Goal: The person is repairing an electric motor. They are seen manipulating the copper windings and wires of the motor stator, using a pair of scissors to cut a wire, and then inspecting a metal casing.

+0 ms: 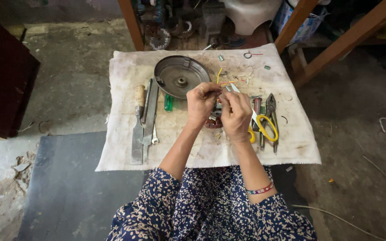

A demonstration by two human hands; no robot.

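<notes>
A small motor coil (214,119), copper-brown and mostly hidden, is sitting between the two hands above the middle of a stained white cloth (193,151) spread on the floor. The left hand (201,103) is curling over its left side, fingers bunched and pinching at the thin wires (227,82) that are sticking out from the top, yellow and orange among them. The right hand (236,115) is pressing in from the right, fingers closed narrowly on the same wires and part; exactly what each fingertip is gripping cannot be told.

Just right of the hands, yellow-handled scissors (264,127) are lying beside dark pliers (271,111) and a red-handled tool. Just beyond the hands, farther off, a round grey metal cover (179,73) is resting dish-up. To the left, a green-handled screwdriver (168,102) is lying near the cover, and further left a wooden-handled chisel (138,125) and flat metal files are lying side by side. Wire scraps are scattering the far right of the cloth.
</notes>
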